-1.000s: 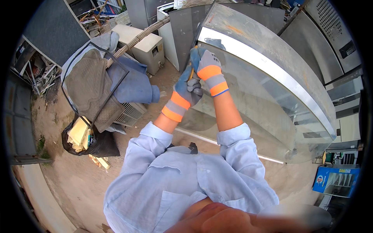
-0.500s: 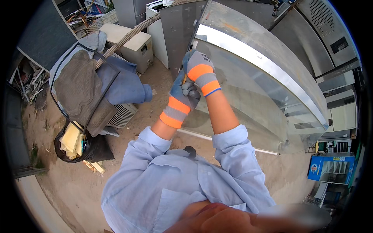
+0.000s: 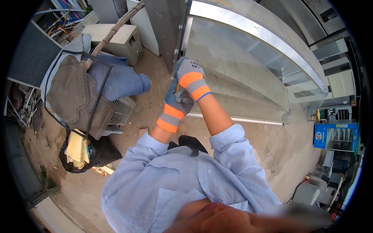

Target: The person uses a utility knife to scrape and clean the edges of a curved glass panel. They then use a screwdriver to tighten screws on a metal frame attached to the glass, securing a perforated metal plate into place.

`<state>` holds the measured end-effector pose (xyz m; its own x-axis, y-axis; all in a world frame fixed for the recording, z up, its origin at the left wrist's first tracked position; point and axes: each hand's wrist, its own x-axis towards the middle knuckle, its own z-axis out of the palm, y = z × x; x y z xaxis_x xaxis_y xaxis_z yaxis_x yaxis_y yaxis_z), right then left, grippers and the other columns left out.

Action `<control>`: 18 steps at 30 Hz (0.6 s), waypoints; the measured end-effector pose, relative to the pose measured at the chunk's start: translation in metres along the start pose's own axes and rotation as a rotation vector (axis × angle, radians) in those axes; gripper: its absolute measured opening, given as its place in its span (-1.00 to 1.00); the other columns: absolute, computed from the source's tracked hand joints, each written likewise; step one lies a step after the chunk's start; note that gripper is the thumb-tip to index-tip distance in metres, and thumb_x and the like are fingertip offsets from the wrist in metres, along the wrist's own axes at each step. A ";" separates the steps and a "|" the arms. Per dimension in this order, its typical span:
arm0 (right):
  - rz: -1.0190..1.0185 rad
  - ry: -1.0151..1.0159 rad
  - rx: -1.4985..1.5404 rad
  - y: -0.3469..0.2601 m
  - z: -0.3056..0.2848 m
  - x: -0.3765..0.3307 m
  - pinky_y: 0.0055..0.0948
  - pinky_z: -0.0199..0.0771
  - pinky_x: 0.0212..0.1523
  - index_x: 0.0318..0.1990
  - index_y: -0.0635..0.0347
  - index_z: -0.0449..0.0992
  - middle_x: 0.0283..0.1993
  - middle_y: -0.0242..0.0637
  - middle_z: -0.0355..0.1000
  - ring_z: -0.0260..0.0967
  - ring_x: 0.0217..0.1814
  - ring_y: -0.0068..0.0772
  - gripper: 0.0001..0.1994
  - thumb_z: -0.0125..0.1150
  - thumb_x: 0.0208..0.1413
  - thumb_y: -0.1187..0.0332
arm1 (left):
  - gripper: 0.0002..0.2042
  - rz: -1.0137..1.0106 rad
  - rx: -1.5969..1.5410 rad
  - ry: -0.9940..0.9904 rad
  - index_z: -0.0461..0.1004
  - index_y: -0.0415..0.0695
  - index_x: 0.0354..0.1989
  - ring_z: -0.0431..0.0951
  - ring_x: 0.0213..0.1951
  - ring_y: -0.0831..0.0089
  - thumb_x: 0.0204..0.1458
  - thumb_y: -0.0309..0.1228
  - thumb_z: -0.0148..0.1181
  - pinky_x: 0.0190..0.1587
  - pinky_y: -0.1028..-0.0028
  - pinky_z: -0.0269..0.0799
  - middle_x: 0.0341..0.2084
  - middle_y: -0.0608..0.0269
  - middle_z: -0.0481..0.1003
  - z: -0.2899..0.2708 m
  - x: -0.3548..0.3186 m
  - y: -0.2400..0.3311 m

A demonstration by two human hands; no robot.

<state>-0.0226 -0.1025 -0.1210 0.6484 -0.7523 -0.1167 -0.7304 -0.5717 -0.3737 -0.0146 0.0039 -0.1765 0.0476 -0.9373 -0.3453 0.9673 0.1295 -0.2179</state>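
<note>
Both my hands wear grey and blue work gloves with orange cuff bands. They are closed one above the other at the left edge of a large glass-sided display case (image 3: 233,58) with a bright metal trim. My left hand (image 3: 179,99) is wrapped round a thin tool with a yellow handle (image 3: 177,87), of which only a sliver shows. Just above it, my right hand (image 3: 188,70) is closed around the upper part of the same tool. The tool's tip is hidden, so its exact kind cannot be told.
To the left, dark floor mats (image 3: 70,87) and blue cloth (image 3: 116,77) are piled by a wire-like frame. A black bag (image 3: 103,152) with yellow foam pieces stands below them. Behind is a cream box-shaped appliance (image 3: 112,39); a blue display fridge (image 3: 336,136) stands far right.
My view has shifted, and the case and my hands sit further left in it. Both hands keep their closed grip by the case's edge. A dark shoe now shows below my hands.
</note>
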 end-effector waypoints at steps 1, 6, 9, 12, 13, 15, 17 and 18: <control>-0.010 -0.003 -0.003 -0.003 0.003 -0.006 -0.13 0.53 -0.17 -0.23 0.25 0.49 -0.20 0.03 0.54 0.52 -0.16 0.09 -0.78 -0.01 0.10 0.32 | -0.60 -0.019 -0.022 -0.012 0.34 0.04 -0.65 0.17 -0.83 0.66 0.20 -0.05 -0.08 -0.72 0.67 0.21 -0.95 0.58 0.16 -0.009 -0.003 0.002; 0.138 -0.112 -0.047 -0.002 0.055 -0.034 -0.14 0.54 -0.18 -0.18 0.28 0.46 -0.20 0.03 0.55 0.54 -0.15 0.06 -0.76 0.06 0.07 0.33 | -0.55 -0.036 -0.066 0.109 0.30 0.05 -0.75 0.20 -0.81 0.65 0.15 -0.02 -0.01 -0.71 0.68 0.22 -0.94 0.51 0.20 -0.052 -0.031 -0.001; 0.175 -0.133 -0.037 0.003 0.085 -0.054 -0.14 0.54 -0.17 -0.20 0.29 0.48 -0.20 0.03 0.55 0.53 -0.14 0.06 -0.77 0.08 0.05 0.33 | -0.60 -0.104 -0.088 0.131 0.34 0.05 -0.65 0.20 -0.79 0.65 0.10 0.03 0.06 -0.68 0.66 0.21 -0.92 0.56 0.19 -0.103 -0.035 0.009; 0.151 -0.220 -0.024 0.022 0.127 -0.072 -0.14 0.53 -0.14 -0.24 0.28 0.56 -0.18 0.05 0.54 0.52 -0.10 0.06 -0.76 0.08 0.04 0.32 | -0.61 -0.210 -0.154 0.124 0.36 0.08 -0.59 0.18 -0.79 0.68 0.09 0.09 0.05 -0.66 0.63 0.22 -0.91 0.59 0.18 -0.166 -0.040 0.011; 0.051 -0.353 -0.045 0.036 0.150 -0.080 -0.14 0.52 -0.15 -0.21 0.27 0.56 -0.17 0.07 0.53 0.51 -0.11 0.08 -0.74 0.03 0.07 0.32 | -0.61 -0.195 -0.126 0.197 0.36 0.09 -0.58 0.17 -0.80 0.69 0.10 0.10 0.03 -0.67 0.63 0.21 -0.91 0.60 0.18 -0.187 -0.049 0.007; -0.035 -0.508 -0.056 0.084 0.227 -0.095 -0.12 0.50 -0.17 -0.20 0.27 0.57 -0.12 0.11 0.49 0.48 -0.11 0.14 -0.69 -0.05 0.14 0.27 | -0.64 -0.237 -0.075 0.320 0.39 0.14 -0.58 0.14 -0.80 0.65 0.11 0.09 0.05 -0.64 0.62 0.20 -0.91 0.62 0.11 -0.209 -0.075 -0.008; 0.066 -0.251 0.110 0.082 0.242 -0.131 -0.18 0.51 -0.21 -0.22 0.29 0.54 -0.19 0.05 0.53 0.52 -0.21 0.02 -0.68 -0.07 0.21 0.22 | -0.63 -0.216 0.044 0.369 0.41 0.15 -0.53 0.13 -0.81 0.65 0.08 0.14 0.08 -0.66 0.61 0.19 -0.89 0.60 0.12 -0.220 -0.090 -0.007; 0.081 -0.263 0.319 0.083 0.239 -0.134 -0.19 0.49 -0.19 -0.15 0.28 0.50 -0.20 0.04 0.53 0.51 -0.19 0.01 -0.66 -0.05 0.21 0.17 | -0.61 -0.143 0.245 0.389 0.39 0.15 -0.53 0.16 -0.79 0.64 0.09 0.17 0.05 -0.65 0.60 0.20 -0.87 0.58 0.14 -0.214 -0.086 -0.005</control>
<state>-0.1193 0.0291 -0.3560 0.6545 -0.6577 -0.3730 -0.7052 -0.3529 -0.6149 -0.0771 0.1534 -0.3407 -0.1415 -0.7436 -0.6535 0.9898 -0.1155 -0.0829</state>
